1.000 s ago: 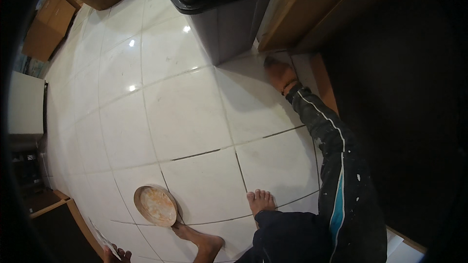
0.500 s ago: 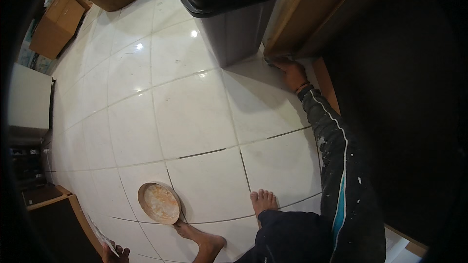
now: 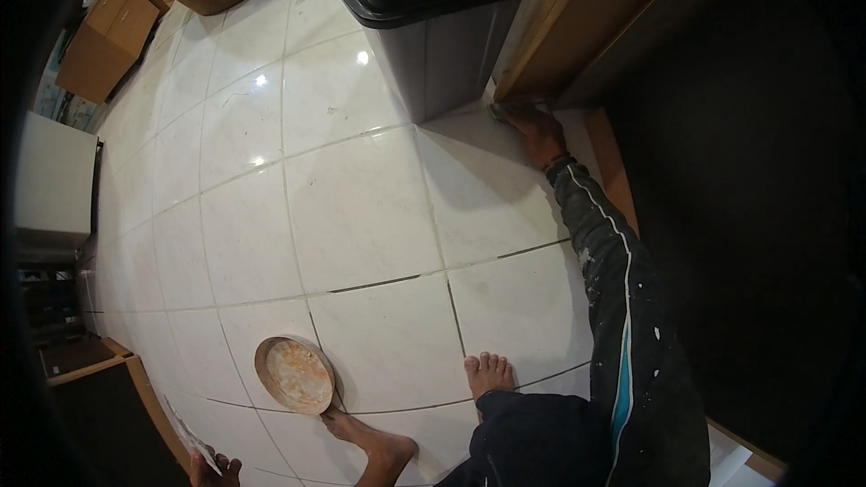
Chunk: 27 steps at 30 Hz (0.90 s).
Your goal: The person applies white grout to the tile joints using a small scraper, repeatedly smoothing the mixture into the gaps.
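Observation:
My right arm, in a dark sleeve with white and blue stripes, reaches far forward. My right hand [image 3: 539, 133] is low at the foot of the brown wooden door frame [image 3: 543, 32], beside the bin. Its fingers are bent around something small and greyish at the tips, too shadowed to name. At the lower left edge, my left hand [image 3: 215, 469] is partly cut off by the picture. Its fingers grip a thin, flat, whitish piece [image 3: 192, 435]. A shallow round pan [image 3: 294, 375], smeared inside with pale and orange-brown residue, rests on the tiles beside my bare foot.
A grey bin [image 3: 451, 59] with a black lid stands left of the door frame. Dark space lies to the right. White floor tiles [image 3: 361, 207] have several dark, open-looking joints. Wooden furniture [image 3: 108, 41] stands at the far left, and a dark wood-edged cabinet [image 3: 113, 424] at the near left.
My right hand has shifted slightly along the base of the door frame, and its sleeve has moved a little left. The left hand and the pan stay in place.

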Each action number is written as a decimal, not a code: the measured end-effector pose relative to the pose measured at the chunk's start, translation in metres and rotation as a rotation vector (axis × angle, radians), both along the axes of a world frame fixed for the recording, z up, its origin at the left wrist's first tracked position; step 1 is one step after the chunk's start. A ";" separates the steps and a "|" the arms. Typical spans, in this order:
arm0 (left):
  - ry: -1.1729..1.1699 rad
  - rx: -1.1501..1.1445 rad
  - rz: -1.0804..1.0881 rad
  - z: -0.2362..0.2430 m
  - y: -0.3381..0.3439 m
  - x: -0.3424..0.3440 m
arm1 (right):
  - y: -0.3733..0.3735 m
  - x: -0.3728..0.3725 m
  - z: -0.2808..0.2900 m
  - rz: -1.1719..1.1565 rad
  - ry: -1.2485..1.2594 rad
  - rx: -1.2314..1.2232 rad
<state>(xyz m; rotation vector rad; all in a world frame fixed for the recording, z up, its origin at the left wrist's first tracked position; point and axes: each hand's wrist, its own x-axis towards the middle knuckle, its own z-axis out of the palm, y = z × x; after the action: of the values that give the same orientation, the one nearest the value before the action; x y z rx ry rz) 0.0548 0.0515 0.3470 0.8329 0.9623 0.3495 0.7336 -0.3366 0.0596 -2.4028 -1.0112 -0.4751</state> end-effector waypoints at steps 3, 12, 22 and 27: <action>-0.031 -0.031 -0.009 0.000 -0.001 0.000 | 0.005 0.001 0.002 0.003 -0.019 -0.009; 0.000 -0.020 -0.047 -0.018 0.004 -0.011 | 0.019 0.011 0.030 0.077 0.180 -0.297; 0.068 0.055 0.001 -0.016 0.010 -0.024 | -0.006 0.000 0.000 0.144 0.259 -0.419; 0.054 0.080 -0.011 -0.014 0.018 -0.028 | -0.021 -0.010 -0.001 0.044 0.329 -0.199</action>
<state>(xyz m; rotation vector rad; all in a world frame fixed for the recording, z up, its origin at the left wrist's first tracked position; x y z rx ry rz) 0.0271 0.0690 0.3333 0.9236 0.9992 0.3592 0.7239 -0.3579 0.0582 -2.5151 -0.9982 0.0415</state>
